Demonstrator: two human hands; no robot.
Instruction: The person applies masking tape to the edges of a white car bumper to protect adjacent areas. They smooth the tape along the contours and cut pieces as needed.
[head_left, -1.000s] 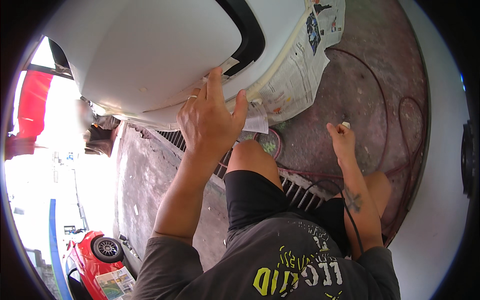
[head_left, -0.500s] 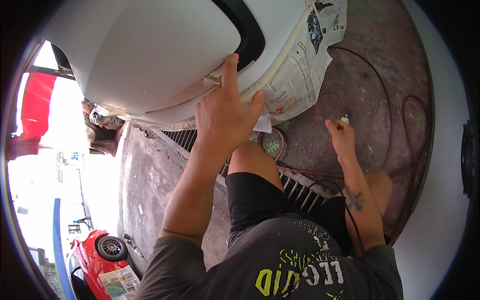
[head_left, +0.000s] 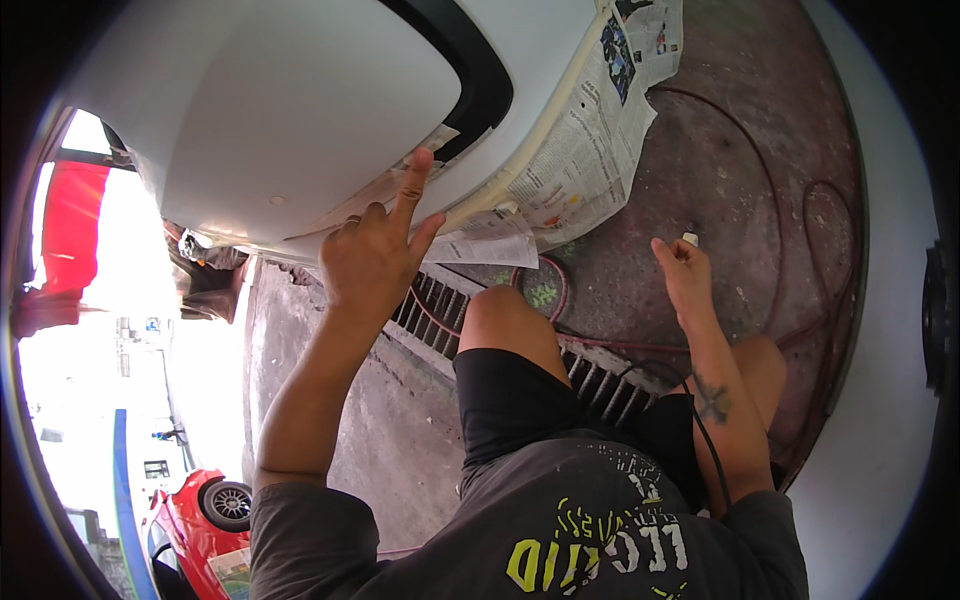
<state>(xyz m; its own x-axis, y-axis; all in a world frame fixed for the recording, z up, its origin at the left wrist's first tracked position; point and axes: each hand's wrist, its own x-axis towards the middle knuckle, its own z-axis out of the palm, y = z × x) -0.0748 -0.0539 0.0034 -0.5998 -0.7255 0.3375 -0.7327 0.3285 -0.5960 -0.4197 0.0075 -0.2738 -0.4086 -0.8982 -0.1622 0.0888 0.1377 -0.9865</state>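
Note:
A pale grey car body panel (head_left: 290,110) fills the upper left, with a curved black trim (head_left: 487,85) set in it. From the end of that trim a strip of masking tape and paper (head_left: 375,192) runs leftward along the panel. My left hand (head_left: 370,255) is at this strip, its index finger stretched along it and its thumb apart; nothing shows in its grasp. Lower on the panel, newspaper sheets (head_left: 580,150) hang from a line of tape. Out to the right, over the floor, my right hand (head_left: 686,280) is closed in a pinch on a small whitish piece (head_left: 691,239), mostly hidden by the fingers.
A dark red hose (head_left: 770,200) loops over the stained floor on the right. Beneath my knees runs a metal drain grate (head_left: 435,312). A large light grey curved surface (head_left: 890,420) borders the right side. Farther off at lower left stands a red car (head_left: 200,525).
My left hand has slid left and nearer along the taped strip, away from the black trim's end. My right hand stays in place with its pinch. The view has shifted slightly.

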